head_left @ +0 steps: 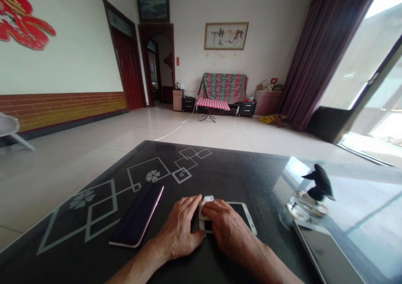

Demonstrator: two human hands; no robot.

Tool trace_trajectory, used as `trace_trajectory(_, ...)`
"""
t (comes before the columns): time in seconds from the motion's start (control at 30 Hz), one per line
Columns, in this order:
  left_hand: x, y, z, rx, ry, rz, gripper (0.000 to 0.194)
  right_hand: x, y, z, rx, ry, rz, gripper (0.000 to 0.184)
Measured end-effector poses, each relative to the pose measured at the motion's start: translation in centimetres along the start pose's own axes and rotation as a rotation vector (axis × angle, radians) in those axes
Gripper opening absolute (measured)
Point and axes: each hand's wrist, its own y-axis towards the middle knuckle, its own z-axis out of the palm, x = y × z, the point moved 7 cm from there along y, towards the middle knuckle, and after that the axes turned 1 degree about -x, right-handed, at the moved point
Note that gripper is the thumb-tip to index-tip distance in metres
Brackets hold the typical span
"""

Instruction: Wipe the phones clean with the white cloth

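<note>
A white smartphone [248, 217] lies sideways on the dark glass table, screen up. At its left end is my left hand [180, 223], with fingertips and thumb closed about the edge, keeping hold of it. My right hand [228, 225] presses a crumpled white tissue [207, 200] onto the phone's left part, fingers bent over it. Much of the screen is hidden under this hand. To the left rests a larger dark phone [138, 215] with a pinkish edge. On the right stands a clear spray bottle [306, 208] with a black trigger head, beside a third phone [326, 250].
The black table [245, 171] bears grey squares and flower patterns on its left side. Beyond it spreads a pale tiled floor [176, 127], with a white cable running over it. Farther off stand a small striped table [213, 104] and a cloth-covered seat [224, 86].
</note>
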Motion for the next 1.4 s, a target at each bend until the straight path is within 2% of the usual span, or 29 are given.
trace_trajectory(0.2, 0.0, 0.0, 0.0, -0.030, -0.011, 0.013, 0.077, -0.8, 1.0, -0.1, -0.025, -0.069, 0.005, 0.044)
trace_trajectory(0.57, 0.2, -0.2, 0.1, -0.010, -0.015, 0.002, 0.077, 0.2, -0.2, -0.3, 0.015, -0.014, 0.009, 0.033)
trace_trajectory(0.77, 0.3, -0.2, 0.1, -0.046, -0.005, 0.026, 0.073, 0.7, -0.6, -0.3, 0.026, -0.058, 0.024, 0.021)
trace_trajectory(1.17, 0.2, 0.0, 0.2, -0.024, 0.021, 0.011, 0.072, 1.2, -0.7, 0.2, -0.017, -0.013, -0.037, 0.020)
trace_trajectory(1.27, 0.3, -0.1, 0.2, -0.020, 0.016, 0.017, 0.073, 0.9, -0.5, 0.2, -0.015, -0.061, -0.007, 0.019)
trace_trajectory(1.4, 0.3, -0.1, 0.2, 0.005, 0.008, -0.004, 0.075, -0.6, -0.5, -0.7, -0.015, -0.172, 0.119, 0.017)
